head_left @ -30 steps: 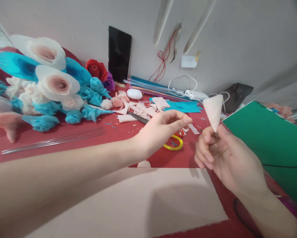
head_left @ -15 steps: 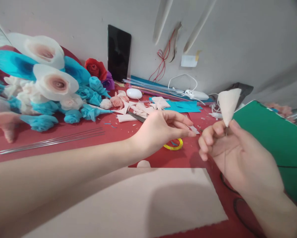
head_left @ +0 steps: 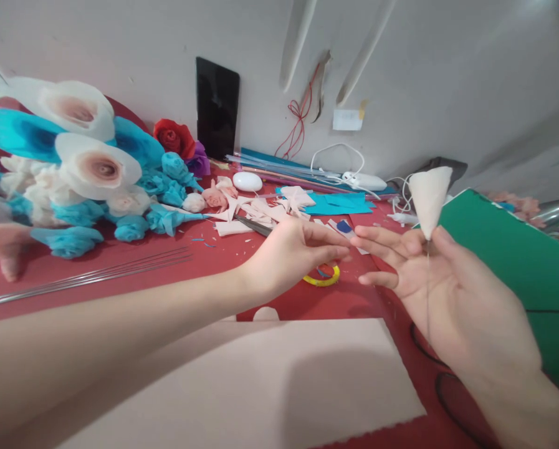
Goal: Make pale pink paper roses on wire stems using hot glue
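Note:
Between the thumb and forefinger of my right hand (head_left: 457, 293), a cream paper cone (head_left: 429, 196) stands wide end up on a thin wire (head_left: 428, 287), which runs down in front of the palm. The other right fingers are spread towards the left. My left hand (head_left: 302, 252) has its fingers drawn together, tips close to the right fingertips; whatever lies in that pinch is too small to make out. Beneath the left hand lie scissors, their dark blades (head_left: 255, 226) and yellow handle loop (head_left: 323, 277) showing at either side.
A large cream paper sheet (head_left: 344, 374) covers the front of the red table (head_left: 293, 305). Paper flowers (head_left: 104, 165) crowd the left, above several metal wires (head_left: 92, 274). Paper scraps (head_left: 265, 209) lie behind my hands. A green board (head_left: 508, 255) and black cord (head_left: 461, 399) are at right.
My right hand's loose fingers have stretched out leftward from a curl, towards the left hand. The left hand has shifted slightly left in view. The cone stays in the right hand's pinch.

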Demonstrator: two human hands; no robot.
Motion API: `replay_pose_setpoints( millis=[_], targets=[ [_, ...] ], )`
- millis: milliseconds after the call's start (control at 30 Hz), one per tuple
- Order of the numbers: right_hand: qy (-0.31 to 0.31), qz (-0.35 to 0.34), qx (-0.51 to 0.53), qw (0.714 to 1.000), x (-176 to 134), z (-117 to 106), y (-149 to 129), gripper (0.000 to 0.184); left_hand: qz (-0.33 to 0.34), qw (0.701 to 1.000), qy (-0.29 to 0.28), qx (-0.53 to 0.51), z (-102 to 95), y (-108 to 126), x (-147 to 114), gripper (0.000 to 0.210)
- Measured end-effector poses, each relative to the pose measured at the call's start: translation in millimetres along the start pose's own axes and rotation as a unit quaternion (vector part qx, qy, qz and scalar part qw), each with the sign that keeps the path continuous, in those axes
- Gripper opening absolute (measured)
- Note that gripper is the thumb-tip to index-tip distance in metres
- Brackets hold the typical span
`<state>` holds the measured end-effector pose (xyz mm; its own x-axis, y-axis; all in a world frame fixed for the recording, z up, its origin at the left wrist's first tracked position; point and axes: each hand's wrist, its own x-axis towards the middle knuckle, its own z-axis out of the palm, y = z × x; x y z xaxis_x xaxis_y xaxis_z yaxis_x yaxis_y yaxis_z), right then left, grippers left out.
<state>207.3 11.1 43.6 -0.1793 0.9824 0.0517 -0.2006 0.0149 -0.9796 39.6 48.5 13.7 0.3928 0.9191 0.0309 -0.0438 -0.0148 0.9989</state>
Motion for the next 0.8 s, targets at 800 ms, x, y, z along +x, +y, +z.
replay_pose_setpoints(
  millis=[800],
  targets=[
    [-0.023, 0.006, -0.021, 1.0, -1.7, 8.7, 7.1, 0.045, 0.073, 0.979, -0.036, 0.188, -1.0, -0.6, -2.3, 0.019]
  ],
)
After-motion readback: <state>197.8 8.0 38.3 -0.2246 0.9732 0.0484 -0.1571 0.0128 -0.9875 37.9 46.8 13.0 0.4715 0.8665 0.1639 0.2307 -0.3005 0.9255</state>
